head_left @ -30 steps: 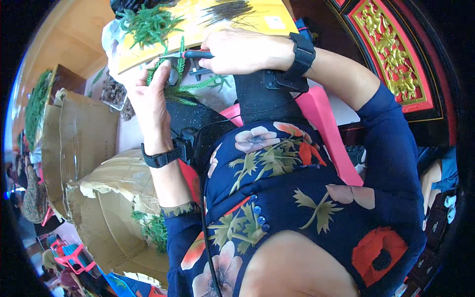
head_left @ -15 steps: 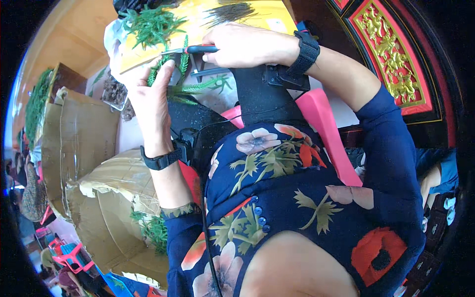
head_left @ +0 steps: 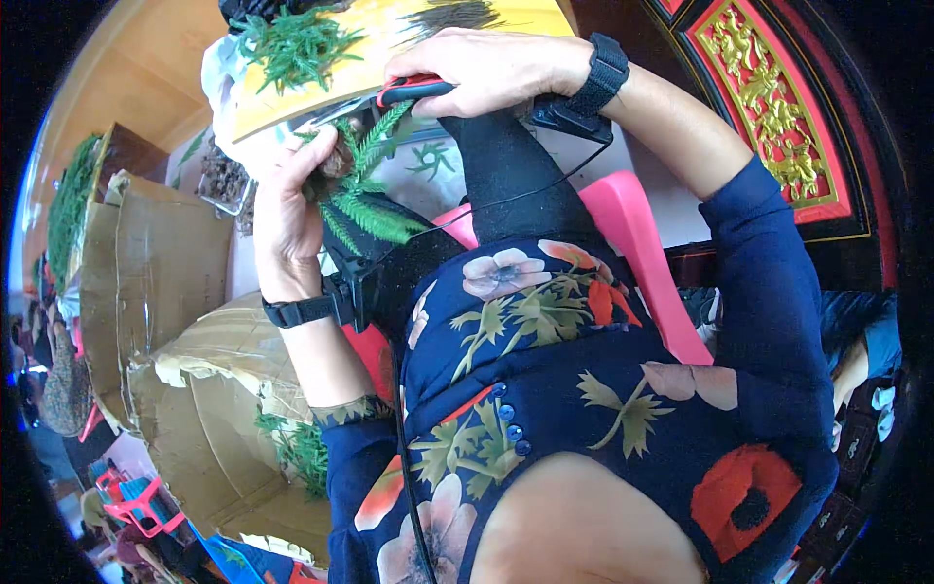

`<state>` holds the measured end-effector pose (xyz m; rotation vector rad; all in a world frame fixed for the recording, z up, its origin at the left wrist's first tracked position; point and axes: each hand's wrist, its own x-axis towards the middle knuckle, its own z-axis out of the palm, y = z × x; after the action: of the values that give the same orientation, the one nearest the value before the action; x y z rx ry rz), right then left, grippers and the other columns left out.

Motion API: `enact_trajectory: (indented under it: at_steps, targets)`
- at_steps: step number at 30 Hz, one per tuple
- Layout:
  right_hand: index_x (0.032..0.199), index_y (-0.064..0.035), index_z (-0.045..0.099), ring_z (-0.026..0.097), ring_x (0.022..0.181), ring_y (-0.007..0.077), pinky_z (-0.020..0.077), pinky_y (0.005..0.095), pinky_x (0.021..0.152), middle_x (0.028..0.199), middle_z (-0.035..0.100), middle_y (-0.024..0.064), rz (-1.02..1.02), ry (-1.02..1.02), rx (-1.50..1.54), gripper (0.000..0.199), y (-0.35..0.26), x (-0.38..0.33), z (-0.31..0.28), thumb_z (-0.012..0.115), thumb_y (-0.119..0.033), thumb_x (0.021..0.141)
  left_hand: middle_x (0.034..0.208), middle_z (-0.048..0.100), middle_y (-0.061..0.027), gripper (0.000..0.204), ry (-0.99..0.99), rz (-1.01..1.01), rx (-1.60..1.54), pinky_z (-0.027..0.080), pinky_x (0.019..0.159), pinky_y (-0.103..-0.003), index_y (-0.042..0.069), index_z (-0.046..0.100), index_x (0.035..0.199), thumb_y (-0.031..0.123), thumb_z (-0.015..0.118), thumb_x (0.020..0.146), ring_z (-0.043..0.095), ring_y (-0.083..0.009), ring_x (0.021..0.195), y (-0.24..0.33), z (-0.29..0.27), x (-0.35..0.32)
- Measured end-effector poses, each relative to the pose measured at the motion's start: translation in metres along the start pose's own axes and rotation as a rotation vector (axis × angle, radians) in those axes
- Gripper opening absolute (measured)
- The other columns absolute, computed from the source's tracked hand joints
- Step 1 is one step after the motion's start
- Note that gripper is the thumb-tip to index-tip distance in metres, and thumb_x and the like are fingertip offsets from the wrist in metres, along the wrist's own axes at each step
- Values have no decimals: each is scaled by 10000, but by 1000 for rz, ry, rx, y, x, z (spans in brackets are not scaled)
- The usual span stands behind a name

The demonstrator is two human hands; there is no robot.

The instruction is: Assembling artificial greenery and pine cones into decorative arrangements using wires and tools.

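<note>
Several green fronds [head_left: 377,216], newly turned beside the yellow surface [head_left: 375,39], suggest regripping: left hand [head_left: 289,195] pinches them, right hand [head_left: 486,70] grips red-and-black scissors [head_left: 416,91]

Between the loose pile of green feathery sprigs [head_left: 300,51] and the bundle of thin dark sticks [head_left: 449,17], a hand can pass above the flat yellow board [head_left: 377,41]. Nearer the person, the branching green sprig [head_left: 368,156] and the black-and-red handle [head_left: 418,90] obstruct the space between both hands.
</note>
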<state>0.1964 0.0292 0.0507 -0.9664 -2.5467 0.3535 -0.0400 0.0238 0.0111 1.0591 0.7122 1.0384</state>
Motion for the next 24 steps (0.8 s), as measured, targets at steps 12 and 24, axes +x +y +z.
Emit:
enact_trajectory:
  at_steps: [12,24]
  targets:
    - [1052,-39,550,562,909,327,443,370,813,985,593,174,165,-133,190,302,3,-9,5,574,-191,792,752,567,18,141,25,-4,14,366,639,-205,42,609,875,155,637,796,489,-68,676,-5,10,-5]
    - [1055,-51,567,551,951,334,437,388,819,1006,596,176,264,-78,-75,333,-8,-4,-8,587,-208,762,841,580,14,201,24,49,136,409,667,-199,54,568,1014,114,605,826,534,-68,745,1,17,-10]
